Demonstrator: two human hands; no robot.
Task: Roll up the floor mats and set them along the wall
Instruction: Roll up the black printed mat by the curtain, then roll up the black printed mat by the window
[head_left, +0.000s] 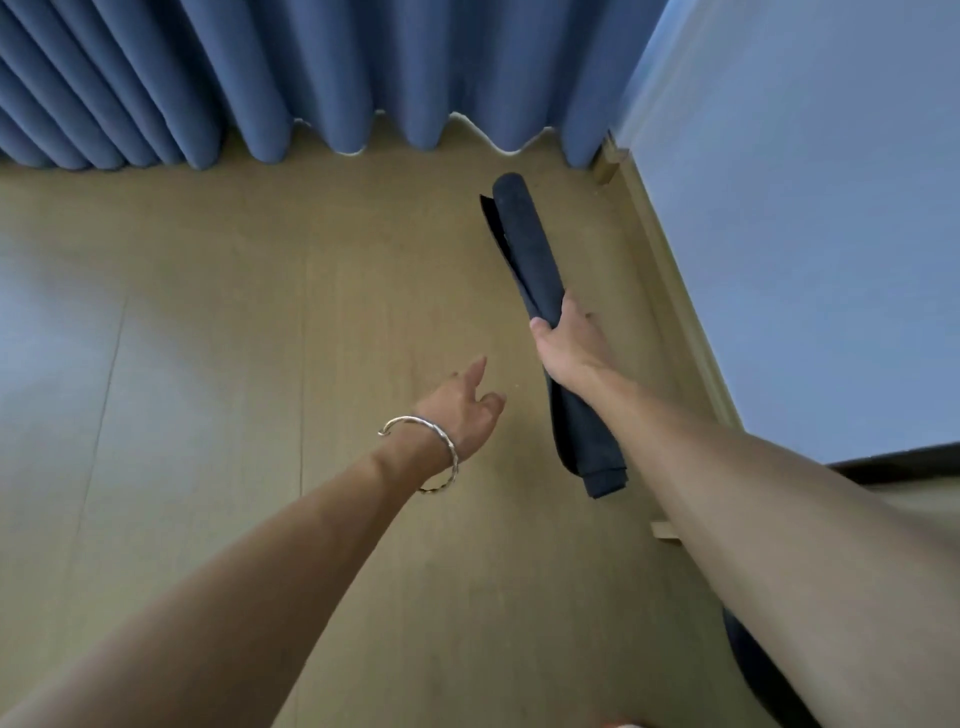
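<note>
Two bare forearms are reaching over the floor (208, 364). Right hand (569, 343) is gripping the rolled dark mat (524, 244) mid-length, fingers wrapping it, near the skirting (670, 312). Left hand (462, 405) is hanging loosely spread, holding nothing. Step appearing: placement; next is probably calling for settling it parallel against the wall (805, 234).

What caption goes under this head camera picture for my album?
Right hand grips a rolled dark mat beside the wall, left hand open.

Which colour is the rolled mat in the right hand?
Dark navy, nearly black: rolled mat in right hand, head view.
</note>
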